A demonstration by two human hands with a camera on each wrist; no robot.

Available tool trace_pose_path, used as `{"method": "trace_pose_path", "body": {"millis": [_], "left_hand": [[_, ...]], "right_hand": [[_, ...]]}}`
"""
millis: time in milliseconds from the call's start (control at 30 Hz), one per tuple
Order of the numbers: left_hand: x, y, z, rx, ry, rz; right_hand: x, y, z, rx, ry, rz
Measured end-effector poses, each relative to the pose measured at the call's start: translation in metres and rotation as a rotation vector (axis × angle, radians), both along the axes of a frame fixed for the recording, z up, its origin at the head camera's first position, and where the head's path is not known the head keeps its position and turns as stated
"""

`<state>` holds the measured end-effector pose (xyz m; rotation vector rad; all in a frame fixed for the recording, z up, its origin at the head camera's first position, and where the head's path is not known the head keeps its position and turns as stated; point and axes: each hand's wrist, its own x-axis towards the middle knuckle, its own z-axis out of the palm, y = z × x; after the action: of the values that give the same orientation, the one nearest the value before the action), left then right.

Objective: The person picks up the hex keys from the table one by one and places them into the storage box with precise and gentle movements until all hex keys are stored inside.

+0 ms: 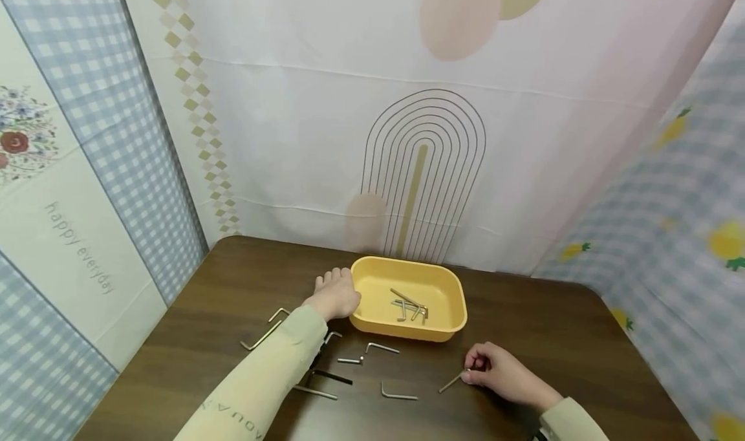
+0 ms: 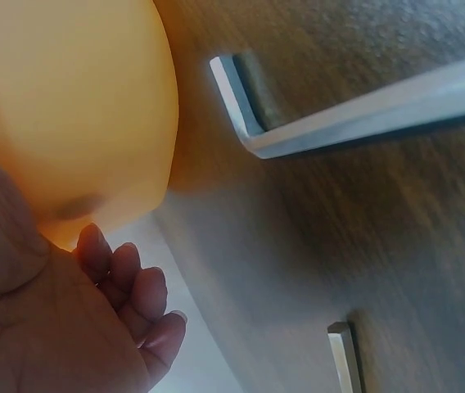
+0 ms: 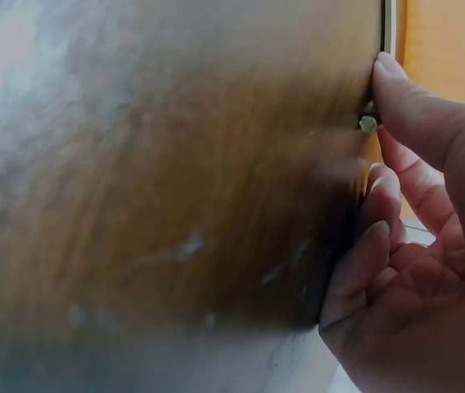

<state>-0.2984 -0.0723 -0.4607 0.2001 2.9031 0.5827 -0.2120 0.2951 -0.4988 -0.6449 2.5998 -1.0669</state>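
A yellow plastic basin stands toward the back of the wooden table, with several hex keys lying inside it. My left hand holds the basin's left rim; in the left wrist view the thumb lies against the yellow wall and the other fingers curl loosely beside it. To the right of the basin and nearer the front, my right hand pinches a brass-coloured hex key between thumb and fingers. The right wrist view shows only that key's hexagonal end near the fingertips.
Loose hex keys lie in front of the basin: an L-shaped silver one, another silver one, a short one and a black one. A brass-coloured key lies left of my left forearm. A patterned cloth hangs behind the table.
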Motion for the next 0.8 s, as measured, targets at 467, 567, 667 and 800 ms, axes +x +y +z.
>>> {"method": "trace_pose_path", "body": {"millis": [467, 567, 667, 800], "left_hand": [[-0.0042, 0.0005, -0.0032, 0.001, 0.0, 0.01], [-0.004, 0.0006, -0.0033, -0.009, -0.005, 0.013], [-0.0029, 0.0009, -0.0018, -0.013, 0.0, 0.004], [-0.001, 0.0007, -0.001, -0.004, -0.002, -0.002]], "right_hand": [[0.0007, -0.0025, -0.0015, 0.078, 0.05, -0.036], [0.0017, -0.004, -0.001, 0.096, 0.06, -0.055], [0.003, -0.0056, 0.0002, 0.127, 0.069, -0.078], [0.006, -0.0068, 0.0029, 0.151, 0.045, -0.087]]}}
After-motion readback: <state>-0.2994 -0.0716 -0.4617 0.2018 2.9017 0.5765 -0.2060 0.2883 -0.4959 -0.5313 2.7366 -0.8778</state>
